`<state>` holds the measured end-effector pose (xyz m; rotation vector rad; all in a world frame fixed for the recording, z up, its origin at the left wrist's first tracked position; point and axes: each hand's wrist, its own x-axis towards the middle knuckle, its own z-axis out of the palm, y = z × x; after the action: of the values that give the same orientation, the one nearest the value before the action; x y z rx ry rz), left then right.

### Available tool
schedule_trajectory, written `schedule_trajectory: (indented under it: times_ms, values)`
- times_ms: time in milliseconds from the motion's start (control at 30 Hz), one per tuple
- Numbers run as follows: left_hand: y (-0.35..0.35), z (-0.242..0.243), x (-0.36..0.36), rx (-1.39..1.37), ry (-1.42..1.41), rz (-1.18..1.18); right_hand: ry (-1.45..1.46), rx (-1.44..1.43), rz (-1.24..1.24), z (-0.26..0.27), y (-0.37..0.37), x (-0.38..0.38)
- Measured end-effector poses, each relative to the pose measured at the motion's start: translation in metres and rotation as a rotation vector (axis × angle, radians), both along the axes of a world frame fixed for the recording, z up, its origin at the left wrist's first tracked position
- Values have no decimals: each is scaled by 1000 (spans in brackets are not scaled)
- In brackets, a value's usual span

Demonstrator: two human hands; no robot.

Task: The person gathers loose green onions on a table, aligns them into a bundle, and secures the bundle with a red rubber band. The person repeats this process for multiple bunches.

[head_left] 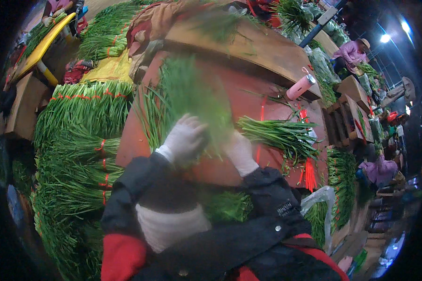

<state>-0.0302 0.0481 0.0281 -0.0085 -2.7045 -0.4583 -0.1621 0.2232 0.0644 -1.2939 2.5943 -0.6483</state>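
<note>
On the reddish tabletop (130, 151) in front of me lie long green leafy stalks, like garlic chives. My left hand (186, 138), in a white glove, is at the lower left edge of a blurred bunch of green stalks (186, 84). My right hand (241, 151), gloved too, is at the bunch's lower right side; blur hides the fingers of both hands in part. A second pile of green stalks (274, 131) rests right of my right hand, pale ends towards it. Beside that pile lie red ties (308, 175), and one red strip (263, 109) stretches across the tabletop.
Beyond the tabletop stands a brown raised board (232, 38) with a pink tumbler (300, 86) near its right end. Bundles bound with red ties (81, 116) are stacked at the left. A clear plastic bag (320, 200) hangs at the lower right. Several people work farther off.
</note>
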Motion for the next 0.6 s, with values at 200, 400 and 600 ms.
schedule_trajectory:
  times_ms: [200, 400, 600]
  values:
    - [-1, -1, -7, 98, -96, 66, 262, 48, 48, -37, -44, -23]
    - [0, -5, -18, -96, 22, 96, 164, -125, 68, -49, -32, -29]
    - [3, -4, -31, -33, -173, -45, -155, -251, 242, -25, -2, -19]
